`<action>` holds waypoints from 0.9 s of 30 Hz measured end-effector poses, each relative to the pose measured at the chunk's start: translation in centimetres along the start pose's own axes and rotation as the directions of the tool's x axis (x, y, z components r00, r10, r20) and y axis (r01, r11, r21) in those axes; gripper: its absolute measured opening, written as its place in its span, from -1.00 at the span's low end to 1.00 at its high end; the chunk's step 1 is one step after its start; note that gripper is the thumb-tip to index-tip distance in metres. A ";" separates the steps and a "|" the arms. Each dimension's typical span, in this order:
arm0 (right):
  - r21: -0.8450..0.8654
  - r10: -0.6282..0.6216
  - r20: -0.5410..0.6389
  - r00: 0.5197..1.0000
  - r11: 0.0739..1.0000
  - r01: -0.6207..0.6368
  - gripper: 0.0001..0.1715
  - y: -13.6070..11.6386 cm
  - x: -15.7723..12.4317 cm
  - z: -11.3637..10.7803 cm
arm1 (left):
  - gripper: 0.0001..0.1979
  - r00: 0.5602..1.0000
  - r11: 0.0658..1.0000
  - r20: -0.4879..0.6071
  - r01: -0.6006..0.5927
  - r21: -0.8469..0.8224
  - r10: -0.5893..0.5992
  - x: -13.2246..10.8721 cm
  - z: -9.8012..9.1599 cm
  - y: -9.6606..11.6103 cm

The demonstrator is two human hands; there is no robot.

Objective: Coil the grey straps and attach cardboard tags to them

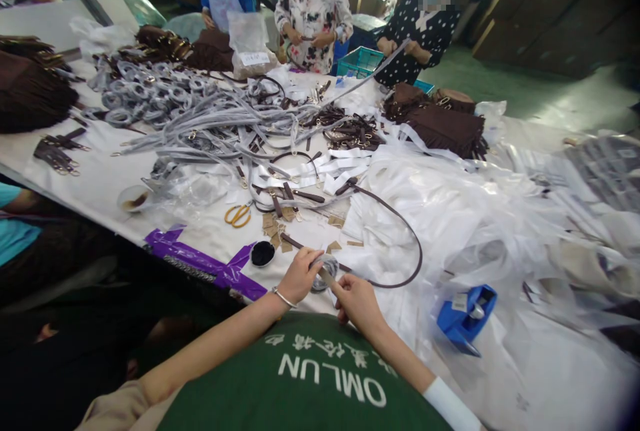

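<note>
In front of my green apron, both hands are at a small coiled strap in grey wrapping. My left hand has its fingers closed at the coil's left side. A tan flat strip crosses the coil toward my right hand, whose thumb and fingers pinch its lower end. Just beyond my hands a dark brown strap curves in a wide loop on the table. A dark round pot stands left of my left hand, with yellow-handled scissors behind it.
Grey-wrapped straps and coils cover the table's middle and left. Brown bags lie in piles. Clear plastic sheets spread to the right, near a blue tape dispenser. Purple tape marks the near edge. Several people stand across the table.
</note>
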State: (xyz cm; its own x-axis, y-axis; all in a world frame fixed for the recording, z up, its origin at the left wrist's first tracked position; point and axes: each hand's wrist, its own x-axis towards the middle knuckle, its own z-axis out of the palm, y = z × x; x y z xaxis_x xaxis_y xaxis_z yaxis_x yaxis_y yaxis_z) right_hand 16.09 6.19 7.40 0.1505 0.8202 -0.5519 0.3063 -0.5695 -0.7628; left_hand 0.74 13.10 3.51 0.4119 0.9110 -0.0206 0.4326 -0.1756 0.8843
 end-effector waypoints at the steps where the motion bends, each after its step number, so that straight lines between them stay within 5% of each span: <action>1: -0.004 -0.011 -0.004 1.000 1.000 0.011 -0.68 0.0 0.2 0.1 | -0.69 1.000 0.999 -0.006 -0.029 0.024 0.029 0.0 0.2 0.1; 6: 0.288 -0.083 0.045 0.996 0.955 0.067 -0.69 0.7 1.4 1.1 | -0.70 0.985 0.979 -0.006 -0.170 0.114 0.172 -0.4 1.6 0.3; 10: 0.505 -0.089 0.178 0.980 0.863 -0.014 -0.74 1.7 1.9 2.2 | -0.68 0.970 0.964 0.015 -0.243 0.109 0.242 -0.6 2.3 0.5; 18: 0.887 -0.178 0.219 0.959 0.446 -0.120 -0.73 1.5 1.2 2.1 | -0.65 0.932 0.932 0.052 -0.360 0.044 0.358 0.0 0.9 2.5; 23: 0.917 -0.091 0.111 0.990 0.393 -0.067 -0.69 1.2 1.6 2.6 | -0.67 0.955 0.948 0.014 -0.293 -0.124 0.297 0.0 0.2 3.3; 27: 0.901 -0.055 0.055 0.997 0.433 -0.026 -0.73 0.2 1.8 2.8 | -0.66 0.994 0.889 -0.098 -0.079 -0.450 0.039 0.3 -0.2 3.4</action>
State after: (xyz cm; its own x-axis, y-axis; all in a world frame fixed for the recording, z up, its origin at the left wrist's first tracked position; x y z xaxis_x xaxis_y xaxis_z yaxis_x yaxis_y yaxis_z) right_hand 13.73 7.37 5.33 0.0811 0.8460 -0.5270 -0.7182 -0.3170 -0.6194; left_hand 2.14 12.84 6.61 0.3477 0.9357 0.0597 -0.0089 -0.0604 0.9981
